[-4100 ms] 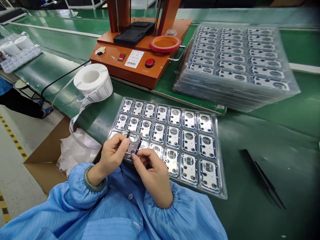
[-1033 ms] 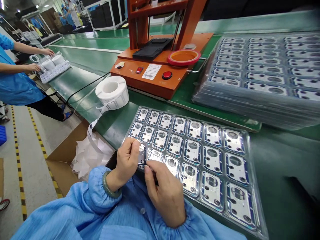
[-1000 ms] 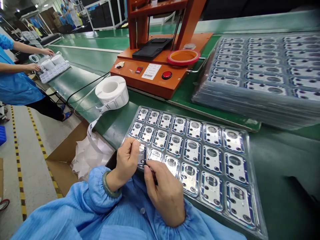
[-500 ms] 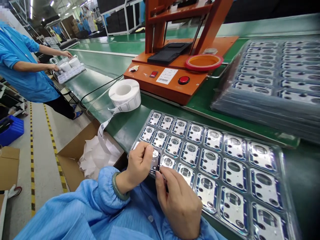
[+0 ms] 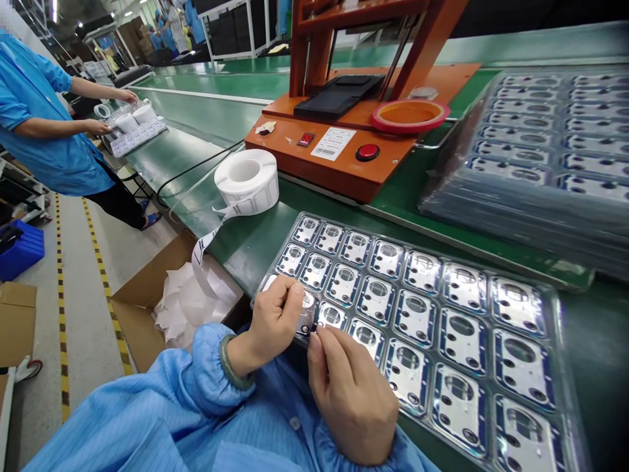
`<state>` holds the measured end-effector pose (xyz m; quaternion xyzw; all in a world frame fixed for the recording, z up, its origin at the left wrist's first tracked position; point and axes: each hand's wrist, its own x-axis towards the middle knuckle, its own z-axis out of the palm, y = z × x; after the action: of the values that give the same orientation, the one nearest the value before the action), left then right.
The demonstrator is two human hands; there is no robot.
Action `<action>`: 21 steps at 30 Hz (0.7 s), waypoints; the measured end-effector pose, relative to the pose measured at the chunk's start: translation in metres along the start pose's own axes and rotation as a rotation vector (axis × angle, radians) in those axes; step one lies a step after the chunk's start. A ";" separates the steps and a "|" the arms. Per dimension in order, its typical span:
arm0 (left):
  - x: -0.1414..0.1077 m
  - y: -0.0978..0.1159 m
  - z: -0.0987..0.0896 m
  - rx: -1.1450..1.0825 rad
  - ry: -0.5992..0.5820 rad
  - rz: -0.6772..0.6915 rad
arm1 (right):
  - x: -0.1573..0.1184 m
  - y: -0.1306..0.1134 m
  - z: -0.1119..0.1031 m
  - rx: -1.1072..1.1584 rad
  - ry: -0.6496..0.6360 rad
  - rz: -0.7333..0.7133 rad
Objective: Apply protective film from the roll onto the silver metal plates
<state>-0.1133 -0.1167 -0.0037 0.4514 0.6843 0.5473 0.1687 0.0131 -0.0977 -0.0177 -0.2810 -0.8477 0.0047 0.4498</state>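
My left hand (image 5: 275, 316) is closed on a small silver plate (image 5: 307, 313) with dark edges and a round hole near its lower end; most of it lies behind my fingers. At the plate's lower corner, the thumb and forefinger of my right hand (image 5: 354, 393) are pinched together. Whatever is between those fingertips is too small to make out. Under and beside both hands lies a clear plastic tray (image 5: 496, 267) on the green bench, its pockets filled with rows of similar silver plates (image 5: 415, 311) with blue edges.
A roll of white labels (image 5: 248, 180) trails its strip over an open cardboard box (image 5: 142, 314) of white paper scraps. Behind the tray stands an orange press (image 5: 339, 147) carrying a red tape ring (image 5: 410, 117). Stacked trays (image 5: 521, 196) fill the right; a co-worker (image 5: 44, 124) stands left.
Both hands keep nearly the same pose; the right fingertips have shifted very slightly at the plate's corner. The view has tilted a little.
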 end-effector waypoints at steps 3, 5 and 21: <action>0.000 -0.001 0.000 0.009 0.001 0.003 | 0.000 0.000 -0.001 -0.037 -0.005 0.002; 0.000 -0.001 0.000 0.010 0.000 0.010 | -0.001 0.000 -0.002 -0.052 -0.013 0.000; -0.002 -0.002 -0.002 -0.033 0.051 -0.028 | 0.002 0.003 -0.008 0.452 -0.105 0.492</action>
<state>-0.1148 -0.1196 -0.0054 0.4250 0.6856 0.5672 0.1663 0.0201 -0.0959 -0.0122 -0.3698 -0.7540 0.3155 0.4418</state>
